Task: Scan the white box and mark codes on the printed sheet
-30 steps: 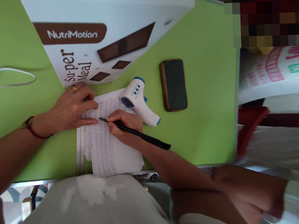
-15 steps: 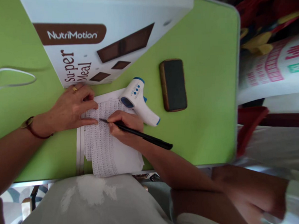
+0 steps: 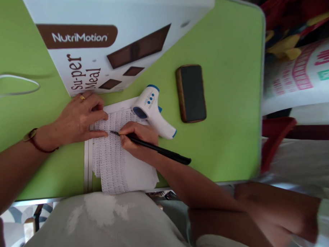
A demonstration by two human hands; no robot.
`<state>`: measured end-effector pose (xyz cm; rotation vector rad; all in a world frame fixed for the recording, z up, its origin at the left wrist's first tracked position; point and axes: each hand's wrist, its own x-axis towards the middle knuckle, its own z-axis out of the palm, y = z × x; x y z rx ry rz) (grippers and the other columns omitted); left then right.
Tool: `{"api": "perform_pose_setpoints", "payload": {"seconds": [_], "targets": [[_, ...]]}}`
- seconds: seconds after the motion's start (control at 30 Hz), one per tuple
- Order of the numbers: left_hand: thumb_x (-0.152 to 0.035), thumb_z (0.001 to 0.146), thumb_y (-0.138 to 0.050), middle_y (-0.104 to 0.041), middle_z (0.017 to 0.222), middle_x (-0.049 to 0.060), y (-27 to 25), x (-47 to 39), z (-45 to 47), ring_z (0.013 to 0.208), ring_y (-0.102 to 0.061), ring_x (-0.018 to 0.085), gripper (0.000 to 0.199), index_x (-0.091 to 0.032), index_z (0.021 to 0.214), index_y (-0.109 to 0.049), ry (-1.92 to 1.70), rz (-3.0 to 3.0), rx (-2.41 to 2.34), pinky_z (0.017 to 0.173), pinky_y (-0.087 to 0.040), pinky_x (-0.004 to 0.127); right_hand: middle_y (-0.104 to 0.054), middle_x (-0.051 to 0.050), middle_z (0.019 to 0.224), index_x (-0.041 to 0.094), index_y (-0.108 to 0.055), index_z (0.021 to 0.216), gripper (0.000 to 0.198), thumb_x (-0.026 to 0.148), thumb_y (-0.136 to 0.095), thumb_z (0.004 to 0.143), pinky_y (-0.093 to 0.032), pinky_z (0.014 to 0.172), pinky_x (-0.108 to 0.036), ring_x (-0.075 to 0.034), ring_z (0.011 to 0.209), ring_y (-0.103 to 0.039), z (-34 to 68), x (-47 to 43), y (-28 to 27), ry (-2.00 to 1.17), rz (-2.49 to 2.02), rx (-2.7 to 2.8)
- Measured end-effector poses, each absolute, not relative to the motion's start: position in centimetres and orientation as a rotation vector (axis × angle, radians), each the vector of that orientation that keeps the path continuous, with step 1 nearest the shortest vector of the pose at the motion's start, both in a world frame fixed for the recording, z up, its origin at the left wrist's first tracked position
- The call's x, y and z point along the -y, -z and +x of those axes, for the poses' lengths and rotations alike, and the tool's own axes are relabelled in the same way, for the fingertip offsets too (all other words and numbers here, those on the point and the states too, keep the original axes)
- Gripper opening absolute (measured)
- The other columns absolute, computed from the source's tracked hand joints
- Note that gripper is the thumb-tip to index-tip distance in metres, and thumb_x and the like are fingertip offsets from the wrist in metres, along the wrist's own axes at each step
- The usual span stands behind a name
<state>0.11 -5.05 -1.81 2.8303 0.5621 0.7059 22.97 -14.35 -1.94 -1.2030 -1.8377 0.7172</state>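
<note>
Green desk (image 3: 230, 143), white box (image 3: 101, 12) on it, written papers (image 3: 139, 176) at front edge. Left hand (image 3: 76, 117) on papers, grip part-spread. Right hand (image 3: 139, 138) on papers beside thermometer (image 3: 153, 113); phone (image 3: 193, 93) farther right. Right grip pinched on black pen (image 3: 165, 152), tip at the writing.

A slim black pen (image 3: 157, 149) is held at a slant, its tip placed at the written rows and its back end directed toward the lower right. The white paper sheets (image 3: 119, 161) are stacked unevenly on the green table (image 3: 228, 99); the top one is partly covered with small, dense writing.
</note>
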Motion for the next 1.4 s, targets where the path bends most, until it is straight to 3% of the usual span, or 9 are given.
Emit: {"api": "perform_pose_setpoints", "payload": {"seconds": [1.4], "targets": [[-0.073,0.093,-0.051,-0.064,0.107,0.011,1.89,4.87,0.06,0.090,-0.054,0.026,0.055,-0.022,0.103,-0.069,-0.534,2.695,-0.643,0.082,-0.048,0.045,-0.057,0.006,0.057,0.025,-0.054,0.070,0.014,0.012,-0.053,0.075,-0.042,0.048,-0.024,-0.009,0.049,-0.051,22.58,14.51,2.07,-0.625,-1.292,1.787]]}}
